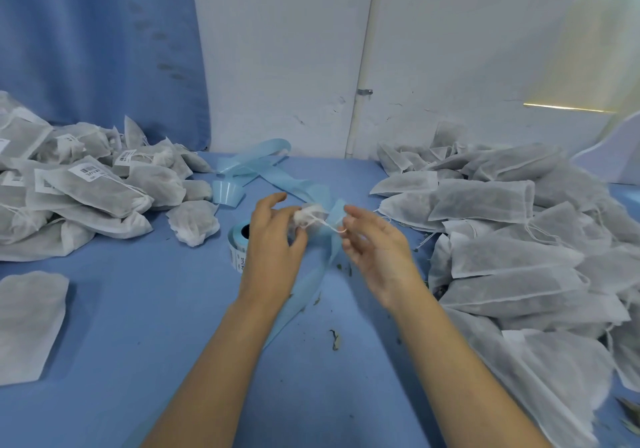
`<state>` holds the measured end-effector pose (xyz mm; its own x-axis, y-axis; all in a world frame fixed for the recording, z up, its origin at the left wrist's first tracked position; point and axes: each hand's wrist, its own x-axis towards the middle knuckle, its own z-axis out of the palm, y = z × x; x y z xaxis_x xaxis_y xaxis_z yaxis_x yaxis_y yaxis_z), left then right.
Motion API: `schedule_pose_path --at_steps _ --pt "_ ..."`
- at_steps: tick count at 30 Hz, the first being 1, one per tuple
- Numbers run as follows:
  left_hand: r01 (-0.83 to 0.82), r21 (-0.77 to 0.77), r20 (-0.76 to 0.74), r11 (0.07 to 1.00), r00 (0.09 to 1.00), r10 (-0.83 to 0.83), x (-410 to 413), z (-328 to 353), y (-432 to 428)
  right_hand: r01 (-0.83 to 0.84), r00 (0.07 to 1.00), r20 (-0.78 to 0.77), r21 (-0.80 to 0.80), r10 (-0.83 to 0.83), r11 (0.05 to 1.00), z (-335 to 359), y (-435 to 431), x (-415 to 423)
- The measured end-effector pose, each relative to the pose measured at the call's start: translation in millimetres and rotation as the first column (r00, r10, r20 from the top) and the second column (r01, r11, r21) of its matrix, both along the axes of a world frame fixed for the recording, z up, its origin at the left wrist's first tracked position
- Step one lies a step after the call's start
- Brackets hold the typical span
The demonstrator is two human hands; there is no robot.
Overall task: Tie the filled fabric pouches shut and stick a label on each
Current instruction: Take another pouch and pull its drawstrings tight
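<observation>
Pouch [309,214], held above the middle of the table [138,309], is gripped at its neck by our left hand [273,240]; our right hand [374,250] pinches its drawstring [329,226]; a labelled pile [90,184] lies left; many untied pouches [502,240] remain.

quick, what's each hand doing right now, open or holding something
Left hand: grips the gathered neck of a pouch.
Right hand: pinches that pouch's drawstring at the fingertips.
</observation>
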<state>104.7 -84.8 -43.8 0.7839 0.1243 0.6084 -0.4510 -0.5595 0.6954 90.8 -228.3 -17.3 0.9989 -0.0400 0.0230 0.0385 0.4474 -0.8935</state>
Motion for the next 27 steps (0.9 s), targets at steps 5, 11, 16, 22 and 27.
schedule_pose_path --at_steps 5,11,16,22,27 --pt "0.017 -0.244 0.058 0.97 0.998 -0.003 -7.8 11.5 -4.1 0.017 0.994 -0.101 -0.264 -0.045 0.964 -8.5 7.0 -1.7" --pt "-0.006 -0.475 0.09 0.88 0.994 0.056 -9.1 17.2 -4.9 -0.028 0.99 -0.143 -0.185 0.002 0.982 -3.4 11.4 -1.3" --pt "-0.021 -0.543 0.104 0.84 0.99 0.091 -9.2 23.1 -7.2 -0.065 0.991 -0.129 -0.145 0.046 0.987 0.1 15.6 -3.1" --pt "-0.071 -0.647 0.058 0.759 0.988 0.142 -9.2 33.7 -10.2 -0.016 0.999 -0.047 -0.229 0.006 0.973 -2.1 21.3 -3.4" --pt "-0.128 -0.7 -0.01 0.703 0.986 0.169 -5.8 35.1 -10.1 -0.045 0.998 -0.052 -0.145 0.037 0.988 -2.3 23.2 -3.7"
